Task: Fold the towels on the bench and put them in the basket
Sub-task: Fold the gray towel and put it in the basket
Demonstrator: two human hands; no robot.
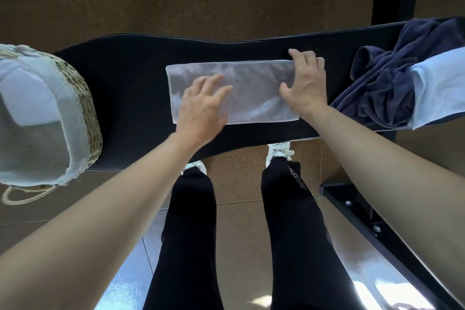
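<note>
the pale grey towel (251, 90) lies as a long flat strip along the middle of the black bench (130, 88), its long edges running left to right and its near edge close to the bench's front lip; it looks already folded lengthwise and ready for a cross fold, though the layers cannot be counted from here. the left hand (203, 111) rests on the strip left of its middle, fingers spread and straight, pressing and holding nothing. the right hand (305, 83) covers the right end, fingers reaching to the far edge and thumb splayed toward the middle, flat rather than pinching as far as i can tell. the cloth should be light, soft and limp, with no stiffness of its own, so it will sag and skew if lifted by one corner; the best hold is probably both corners of the right end, carried over to the left end while the other palm pins the middle. the padded bench looks grippy enough to keep it from sliding. at the left end of the bench stands the lined woven basket (85, 113) with a pale folded cloth (25, 98) inside; at the right end a crumpled navy towel (377, 88) lies beside a light blue towel (440, 83), both not yet folded
</note>
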